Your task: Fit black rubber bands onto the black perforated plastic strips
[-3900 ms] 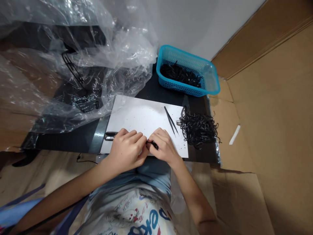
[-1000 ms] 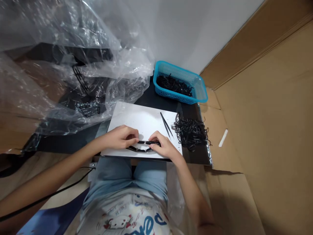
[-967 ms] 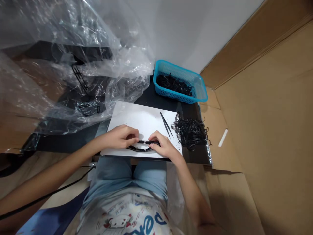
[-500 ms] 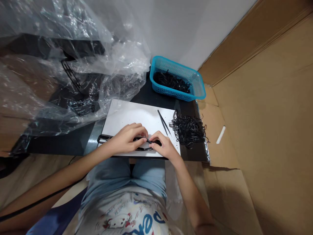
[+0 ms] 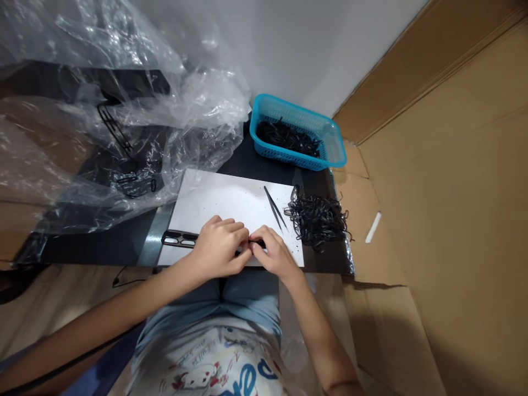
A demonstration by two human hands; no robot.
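A long, flat black slotted strip [image 5: 179, 238] lies along the near side of a white sheet [image 5: 223, 195]. Its left end, with oval openings, shows; most of the rest is under my hands. My left hand [image 5: 223, 245] curls closed over the strip's middle, with thumb and fingertips pinched. Close beside it, my right hand [image 5: 274, 252] pinches a dark part at the strip's right end. The fingertips of both hands nearly meet, and what lies between them is mostly hidden. Black tweezers [image 5: 275, 208] rest on the sheet beyond my right hand.
To the right sits a tangled pile of thin black loops [image 5: 319, 220]. A blue basket [image 5: 299, 160] with black pieces stands at the back. Crumpled clear plastic [image 5: 198, 110] covers the left side, and cardboard [image 5: 445, 165] walls the right. Dark specks dot the sheet.
My left hand has turned and closed further over the strip, covering more of it. Both hands have come slightly nearer my body, and the strip's left end has shifted a little left.
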